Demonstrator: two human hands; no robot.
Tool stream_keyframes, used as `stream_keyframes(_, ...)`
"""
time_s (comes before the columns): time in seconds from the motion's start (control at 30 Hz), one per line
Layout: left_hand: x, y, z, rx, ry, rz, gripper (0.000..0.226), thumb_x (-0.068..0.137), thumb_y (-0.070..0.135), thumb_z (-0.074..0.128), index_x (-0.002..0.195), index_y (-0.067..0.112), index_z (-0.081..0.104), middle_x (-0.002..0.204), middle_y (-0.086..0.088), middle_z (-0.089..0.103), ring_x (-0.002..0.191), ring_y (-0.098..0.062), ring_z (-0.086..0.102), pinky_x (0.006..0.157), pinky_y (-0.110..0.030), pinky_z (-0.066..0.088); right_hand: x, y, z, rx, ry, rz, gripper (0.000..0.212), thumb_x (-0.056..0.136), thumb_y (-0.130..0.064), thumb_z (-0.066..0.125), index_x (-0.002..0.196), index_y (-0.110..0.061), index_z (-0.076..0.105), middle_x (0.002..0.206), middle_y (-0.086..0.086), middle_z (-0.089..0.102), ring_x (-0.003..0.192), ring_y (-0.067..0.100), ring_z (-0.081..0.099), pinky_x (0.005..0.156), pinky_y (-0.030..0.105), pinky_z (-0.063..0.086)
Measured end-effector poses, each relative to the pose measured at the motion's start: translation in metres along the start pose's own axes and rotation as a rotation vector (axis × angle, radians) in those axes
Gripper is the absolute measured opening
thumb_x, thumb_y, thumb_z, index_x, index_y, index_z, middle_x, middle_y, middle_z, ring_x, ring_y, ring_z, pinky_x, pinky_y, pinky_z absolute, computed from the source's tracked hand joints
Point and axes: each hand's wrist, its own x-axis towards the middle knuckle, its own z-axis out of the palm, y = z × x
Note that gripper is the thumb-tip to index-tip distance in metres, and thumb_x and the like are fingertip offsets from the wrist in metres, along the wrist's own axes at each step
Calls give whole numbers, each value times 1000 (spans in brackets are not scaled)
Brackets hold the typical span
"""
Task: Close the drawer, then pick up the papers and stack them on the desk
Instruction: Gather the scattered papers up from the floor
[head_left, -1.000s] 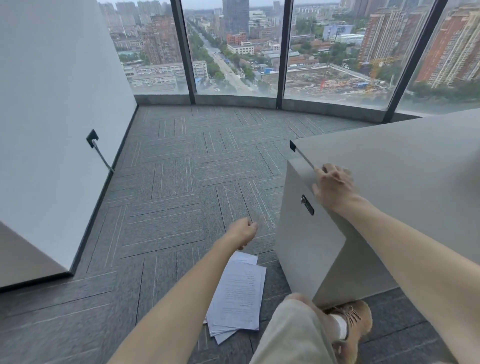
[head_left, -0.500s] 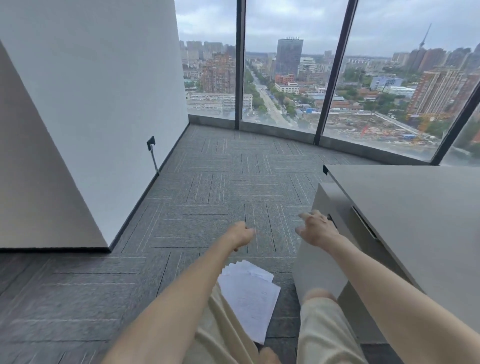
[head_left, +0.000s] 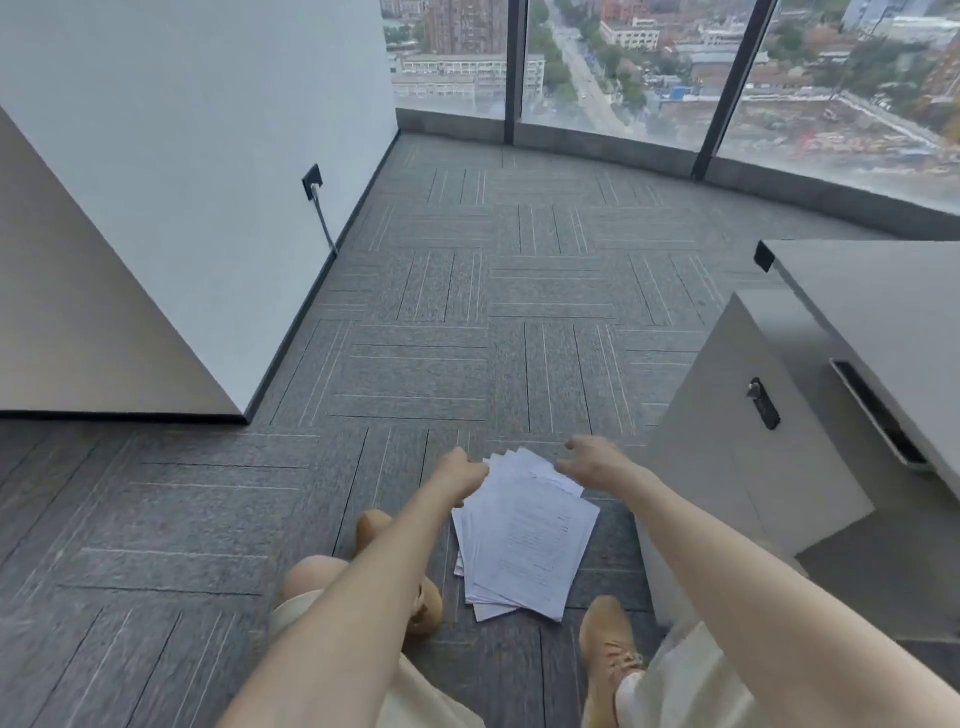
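Both hands have dropped from the drawer front to the papers (head_left: 524, 535), a fanned pile on the carpet (head_left: 467, 338) beside the drawer unit (head_left: 737, 441), whose front sits flush. Left hand (head_left: 460, 475), loosely curled, touches the pile's far left edge; right hand (head_left: 597, 462), fingers spread, hovers over its far right corner. Desk (head_left: 893, 306) stands at right; tan shoes (head_left: 605, 649) flank the pile.

Stack of loose papers (head_left: 524, 535) fanned on the grey carpet tiles (head_left: 467, 322). Left hand (head_left: 460, 475), loosely curled, at the stack's 10 o'clock corner; right hand (head_left: 597, 462), fingers spread, at its 1 o'clock corner. Desk pedestal (head_left: 737, 447) with drawer lock (head_left: 762, 404) at 3 o'clock; tan shoes (head_left: 605, 649) at 6 o'clock.
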Motion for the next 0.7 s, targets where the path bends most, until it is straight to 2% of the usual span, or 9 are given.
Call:
stream_keyframes(0.1, 56, -16, 7, -94, 8, -94, 38, 92, 21, 51, 127, 4, 48, 106, -10, 53, 87, -24, 50, 64, -31, 46, 53, 3, 23, 35, -33, 20, 65, 93, -46, 48, 148, -10, 40, 152, 13, 45, 137, 32, 44, 106, 44, 43)
stream_keyframes(0.17, 96, -24, 15, -130, 42, -125, 20, 90, 17, 51, 107, 6, 52, 94, -11, 54, 80, -25, 50, 65, -30, 41, 87, 6, 38, 97, -43, 55, 64, 95, -43, 49, 149, -9, 39, 150, 15, 47, 133, 32, 47, 101, 41, 45)
stream_keyframes(0.23, 143, -33, 29, -145, 84, -161, 12, 87, 18, 52, 92, 8, 49, 103, -17, 61, 85, -29, 55, 71, -31, 40, 124, 14, 56, 167, -69, 99, 63, 96, -39, 50, 149, -9, 38, 142, 16, 54, 124, 32, 55, 90, 36, 46)
stream_keyframes(0.3, 183, -43, 47, -156, 86, -205, 20, 86, 20, 54, 99, 6, 54, 117, -17, 61, 93, -29, 55, 75, -31, 40, 160, 26, 80, 212, -115, 148, 61, 97, -37, 50, 149, -8, 37, 134, 15, 60, 117, 30, 59, 79, 32, 42)
stream_keyframes(0.4, 231, -61, 75, -139, 34, -255, 38, 86, 21, 55, 119, 2, 53, 122, -14, 58, 97, -25, 50, 77, -29, 37, 209, 43, 120, 246, -174, 214, 63, 98, -38, 49, 151, -9, 33, 142, 15, 54, 116, 30, 59, 79, 32, 41)
stream_keyframes(0.47, 259, -81, 94, -118, -4, -290, 42, 86, 22, 55, 123, 3, 52, 124, -12, 56, 100, -24, 49, 80, -30, 38, 237, 57, 149, 282, -208, 270, 63, 98, -38, 50, 152, -9, 32, 142, 15, 54, 109, 29, 61, 78, 34, 46)
stream_keyframes(0.6, 303, -129, 124, -80, -12, -389, 40, 87, 21, 55, 122, 3, 53, 128, -14, 56, 99, -23, 47, 81, -29, 37, 279, 96, 207, 297, -245, 363, 66, 97, -36, 51, 154, -9, 29, 149, 16, 47, 118, 31, 58, 78, 32, 44)
stream_keyframes(0.7, 327, -161, 144, -53, -1, -450, 46, 86, 20, 56, 129, 4, 51, 133, -13, 55, 112, -26, 52, 88, -32, 41, 300, 124, 245, 308, -252, 427, 58, 96, -31, 52, 147, -9, 37, 136, 15, 56, 114, 32, 59, 72, 29, 41)
